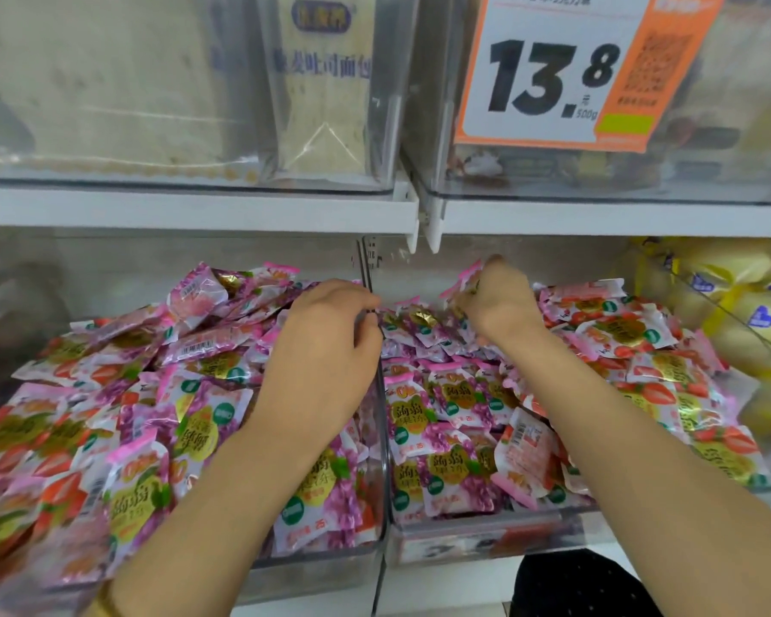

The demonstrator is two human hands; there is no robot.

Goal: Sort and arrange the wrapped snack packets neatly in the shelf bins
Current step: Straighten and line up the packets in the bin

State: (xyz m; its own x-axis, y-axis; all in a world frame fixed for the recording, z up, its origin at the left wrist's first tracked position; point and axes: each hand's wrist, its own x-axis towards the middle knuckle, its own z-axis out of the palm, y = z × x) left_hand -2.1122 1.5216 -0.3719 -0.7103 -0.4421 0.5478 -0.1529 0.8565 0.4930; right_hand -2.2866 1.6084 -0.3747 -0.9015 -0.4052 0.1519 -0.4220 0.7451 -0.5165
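Observation:
Two clear plastic bins sit side by side on the lower shelf, both heaped with small wrapped snack packets. The left bin [317,556] holds pink, purple and red packets [143,496]. In the right bin [477,543] lie purple grape packets [452,407] at the left and red strawberry packets [633,331] at the right. My left hand [326,345] rests on the pile at the divider wall [381,385], fingers curled down; what they hold is hidden. My right hand [492,300] grips a pink packet [466,280] raised above the far part of the right bin.
A white shelf board [197,207] runs above the bins. On it stand clear boxes of bread [321,91] and an orange price tag [557,73] reading 13.8. A bin of yellow packets [739,305] stands at the right.

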